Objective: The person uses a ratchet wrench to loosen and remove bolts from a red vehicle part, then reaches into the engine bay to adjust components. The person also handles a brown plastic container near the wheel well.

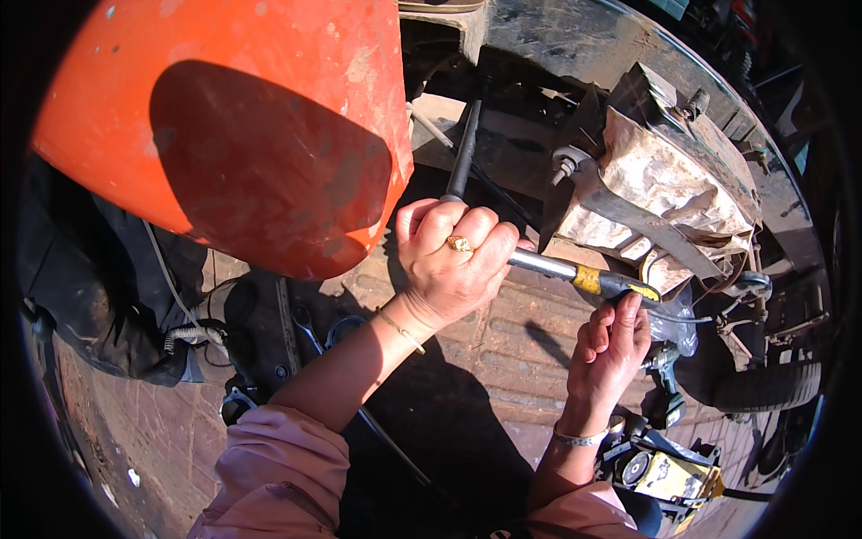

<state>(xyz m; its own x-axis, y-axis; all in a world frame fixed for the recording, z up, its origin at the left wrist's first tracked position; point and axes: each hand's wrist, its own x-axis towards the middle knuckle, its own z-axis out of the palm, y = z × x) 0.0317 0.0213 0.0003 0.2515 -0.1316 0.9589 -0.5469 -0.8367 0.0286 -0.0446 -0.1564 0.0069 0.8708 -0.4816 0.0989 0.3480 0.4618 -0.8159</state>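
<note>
My left hand (453,260), with a ring and a bangle, is closed round the inner end of a ratchet wrench (548,263). The wrench's chrome shaft runs right to a yellow and black grip; its head is hidden under my fingers. From that same fist a dark metal bar (464,148) reaches away into the shadowed gap beneath the machine's frame. At the outer end of the grip, my right hand (612,346) holds the tip lightly between thumb and bent fingers.
A large orange body panel (278,99) hangs at upper left. On the right is a box in crumpled wrapping (664,171), crossed by a metal strap (642,216). A cordless drill (666,382), a small tyre (770,388) and a tool case (678,481) lie lower right; dark cloth (99,278) lies left.
</note>
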